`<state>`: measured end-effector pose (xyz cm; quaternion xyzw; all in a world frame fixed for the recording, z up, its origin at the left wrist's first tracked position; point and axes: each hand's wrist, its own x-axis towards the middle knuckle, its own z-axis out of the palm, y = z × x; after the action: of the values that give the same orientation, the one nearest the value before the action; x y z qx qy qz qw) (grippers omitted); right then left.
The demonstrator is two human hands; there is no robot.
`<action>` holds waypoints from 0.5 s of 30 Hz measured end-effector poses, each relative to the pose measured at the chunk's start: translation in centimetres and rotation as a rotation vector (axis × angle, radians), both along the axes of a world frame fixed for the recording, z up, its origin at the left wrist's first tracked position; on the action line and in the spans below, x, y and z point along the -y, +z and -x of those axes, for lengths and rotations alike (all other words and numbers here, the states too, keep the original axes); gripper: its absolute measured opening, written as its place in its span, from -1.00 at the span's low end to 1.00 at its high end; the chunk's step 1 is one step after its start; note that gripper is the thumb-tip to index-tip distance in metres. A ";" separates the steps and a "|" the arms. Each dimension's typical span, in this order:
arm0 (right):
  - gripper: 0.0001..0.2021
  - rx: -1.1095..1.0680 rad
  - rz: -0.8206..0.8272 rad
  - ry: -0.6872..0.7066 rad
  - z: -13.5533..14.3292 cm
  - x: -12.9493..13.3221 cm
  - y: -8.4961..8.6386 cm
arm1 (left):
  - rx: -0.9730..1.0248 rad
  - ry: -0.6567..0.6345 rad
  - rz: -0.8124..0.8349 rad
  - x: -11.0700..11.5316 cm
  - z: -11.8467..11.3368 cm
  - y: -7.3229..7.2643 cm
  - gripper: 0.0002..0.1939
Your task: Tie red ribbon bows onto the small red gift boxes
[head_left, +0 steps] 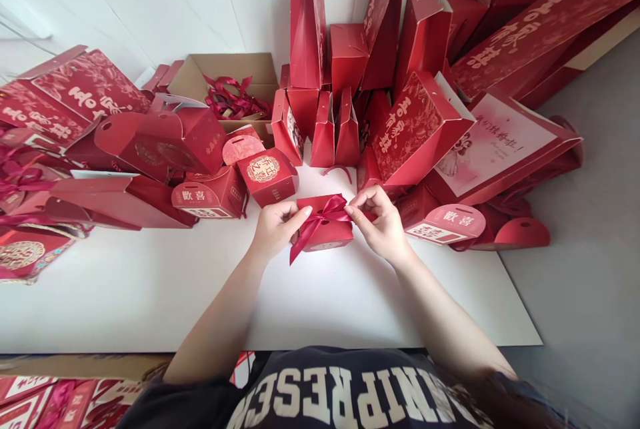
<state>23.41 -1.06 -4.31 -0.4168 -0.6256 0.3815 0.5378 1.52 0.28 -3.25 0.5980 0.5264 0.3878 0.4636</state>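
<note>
A small red gift box [327, 236] stands on the white table in front of me, a dark red satin ribbon [314, 222] tied in a bow across its top. At the box's left side, my left hand [276, 226] is closed, its thumb and fingers pinching the ribbon near the bow. My right hand [377, 219] pinches the bow's right part between thumb and forefinger, the other fingers curled. One ribbon tail hangs down over the box's front left.
Red gift boxes and bags crowd both sides and the back, including a box with a gold emblem [267, 172]. A cardboard box [187, 79] holds loose ribbons [235, 97]. The white table [200, 296] ends near my body, and a grey wall [590, 216] stands right.
</note>
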 end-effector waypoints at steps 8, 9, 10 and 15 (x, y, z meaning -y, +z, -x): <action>-0.90 0.429 -0.366 0.039 -1.9 -0.4 0.0 | -0.023 -0.020 0.062 -0.3 0.2 0.1 -0.55; -0.91 0.446 -0.361 0.028 -2.0 -0.6 -0.1 | -0.015 -0.020 0.070 -0.3 0.2 0.1 -0.56; -0.92 0.448 -0.335 0.014 -2.1 -0.7 -0.2 | -0.002 -0.017 0.080 -0.3 0.2 0.1 -0.56; -0.87 0.254 0.021 0.064 -1.8 -0.6 0.2 | 0.093 0.002 0.134 -0.1 0.0 0.1 -0.52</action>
<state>25.19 -0.43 -4.09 -0.4472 -0.6975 0.3490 0.4377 1.53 0.41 -3.14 0.5464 0.5297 0.3796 0.5261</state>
